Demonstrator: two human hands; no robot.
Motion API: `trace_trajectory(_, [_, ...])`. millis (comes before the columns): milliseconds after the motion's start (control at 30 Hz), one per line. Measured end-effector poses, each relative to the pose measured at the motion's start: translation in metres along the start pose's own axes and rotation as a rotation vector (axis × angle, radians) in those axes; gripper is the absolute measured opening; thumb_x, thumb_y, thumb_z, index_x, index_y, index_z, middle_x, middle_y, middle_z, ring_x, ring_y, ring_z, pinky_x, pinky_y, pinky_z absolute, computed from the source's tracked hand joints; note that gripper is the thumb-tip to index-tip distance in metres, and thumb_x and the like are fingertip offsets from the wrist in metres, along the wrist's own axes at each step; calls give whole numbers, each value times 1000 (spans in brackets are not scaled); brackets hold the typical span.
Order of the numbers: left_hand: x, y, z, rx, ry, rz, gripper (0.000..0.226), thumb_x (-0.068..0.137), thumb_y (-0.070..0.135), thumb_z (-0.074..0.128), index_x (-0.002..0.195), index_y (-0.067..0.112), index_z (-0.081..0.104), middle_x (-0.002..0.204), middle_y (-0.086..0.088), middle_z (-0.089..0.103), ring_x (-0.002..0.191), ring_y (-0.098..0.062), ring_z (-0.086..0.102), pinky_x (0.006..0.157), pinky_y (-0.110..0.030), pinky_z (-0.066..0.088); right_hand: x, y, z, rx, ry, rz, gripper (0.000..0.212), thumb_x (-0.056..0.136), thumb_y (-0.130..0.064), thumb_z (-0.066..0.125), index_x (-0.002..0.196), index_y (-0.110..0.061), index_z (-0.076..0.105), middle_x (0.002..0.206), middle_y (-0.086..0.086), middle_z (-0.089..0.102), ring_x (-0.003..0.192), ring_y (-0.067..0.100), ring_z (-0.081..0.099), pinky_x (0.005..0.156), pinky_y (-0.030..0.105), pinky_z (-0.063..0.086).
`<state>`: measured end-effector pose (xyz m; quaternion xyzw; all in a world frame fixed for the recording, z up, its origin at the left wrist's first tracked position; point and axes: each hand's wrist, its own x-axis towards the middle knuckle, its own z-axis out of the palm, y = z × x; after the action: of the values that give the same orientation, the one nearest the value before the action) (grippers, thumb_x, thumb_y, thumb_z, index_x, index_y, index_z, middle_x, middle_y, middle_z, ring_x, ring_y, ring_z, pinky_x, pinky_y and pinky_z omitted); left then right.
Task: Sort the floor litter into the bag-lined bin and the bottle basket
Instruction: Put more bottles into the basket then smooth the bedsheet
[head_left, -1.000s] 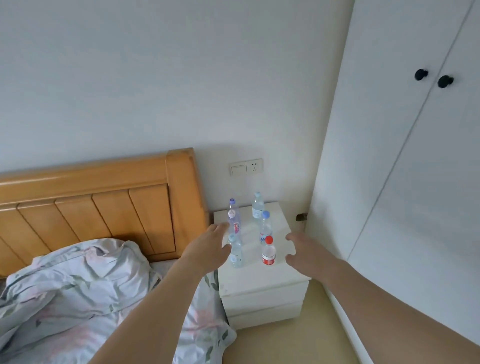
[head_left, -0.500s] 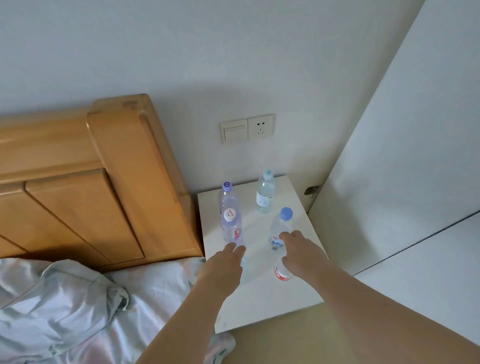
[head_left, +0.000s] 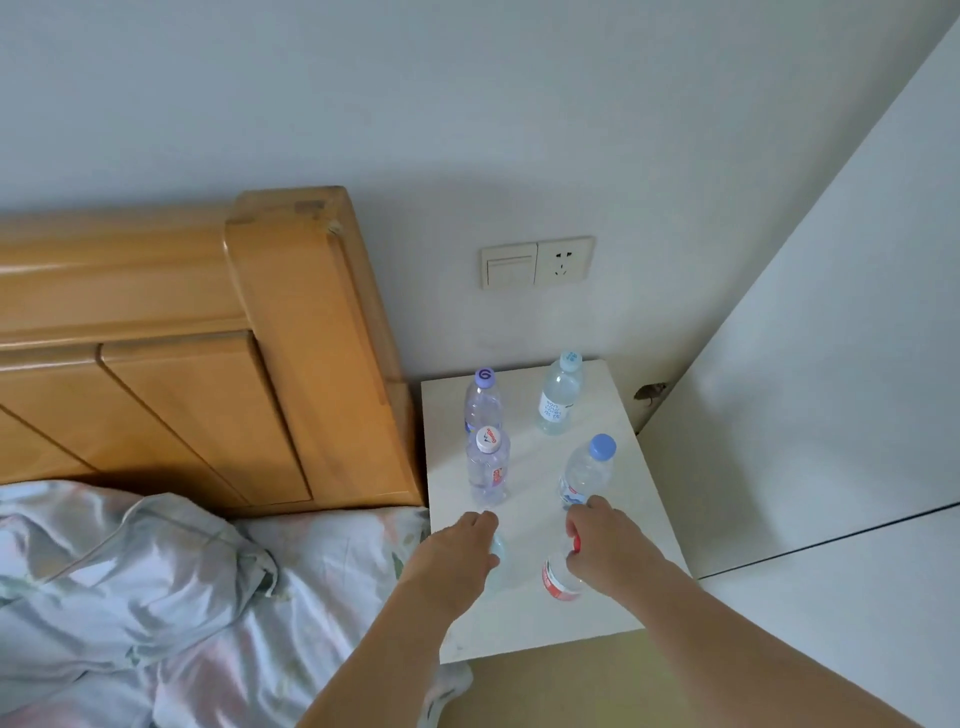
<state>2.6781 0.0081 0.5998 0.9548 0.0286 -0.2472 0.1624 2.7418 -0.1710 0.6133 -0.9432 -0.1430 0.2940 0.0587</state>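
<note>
I have both hands down on the white nightstand (head_left: 597, 618), where six plastic bottles stand between the bed and the wardrobe. My right hand (head_left: 605, 538) curls its fingers round the neck of the red-capped bottle (head_left: 558, 579), just under the cap. My left hand (head_left: 457, 553) closes over the pale bottle (head_left: 496, 551) at the near left, though it hides most of it, so I judge rather than see a full grip. These look light, thin-walled and a little slick; I would take them at the neck, where they stay stiff. The purple-capped bottle (head_left: 483, 400), the white-capped one (head_left: 488, 467), the blue-capped one (head_left: 587, 473) and the far one (head_left: 558, 400) look almost empty. Neither the bin nor the basket is in view.
</note>
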Motion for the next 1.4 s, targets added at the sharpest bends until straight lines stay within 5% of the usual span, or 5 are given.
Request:
trace_trajectory(333, [-137, 16, -75, -158, 260, -217, 33, 99, 32, 46, 130, 19, 42, 128, 1, 51, 104, -27, 59, 87, -42, 50, -100, -53, -80, -13, 27, -298, 15, 87, -14, 51, 102, -13, 52, 104, 5, 44, 77, 22, 49, 63, 25, 36])
trace_trajectory(633, [-390, 63, -60, -116, 712, -630, 42, 99, 40, 46, 135, 19, 40, 130, -1, 53, 103, -29, 59, 80, -37, 46, -255, -136, -91, -199, 112, -920, 11, 85, -22, 58, 92, -18, 50, 97, 0, 40, 80, 21, 51, 60, 25, 38])
trace_trajectory(800, [-549, 102, 11, -115, 717, -963, 50, 98, 42, 47, 142, 21, 34, 135, -3, 51, 111, -33, 57, 88, -40, 47, -376, -194, -35, -239, -1, -1199, 12, 82, -20, 56, 94, -20, 52, 105, 3, 47, 90, 22, 54, 75, 30, 46])
trace_trajectory(1033, [-759, 195, 137, -279, 829, -1382, 48, 98, 42, 48, 139, 21, 36, 137, -4, 52, 117, -30, 55, 94, -38, 46, -590, -238, 69, -352, -91, -1638, 16, 82, -21, 60, 97, -20, 60, 103, 0, 51, 86, 16, 51, 68, 23, 38])
trace_trajectory(1400, [-1070, 438, 398, -545, 1085, -2050, 43, 93, 42, 57, 128, 21, 44, 123, -7, 61, 108, -28, 59, 85, -34, 46, -990, -150, 299, -560, -374, -2119, 23, 84, -19, 58, 106, -20, 60, 108, -2, 49, 85, 15, 48, 55, 18, 32])
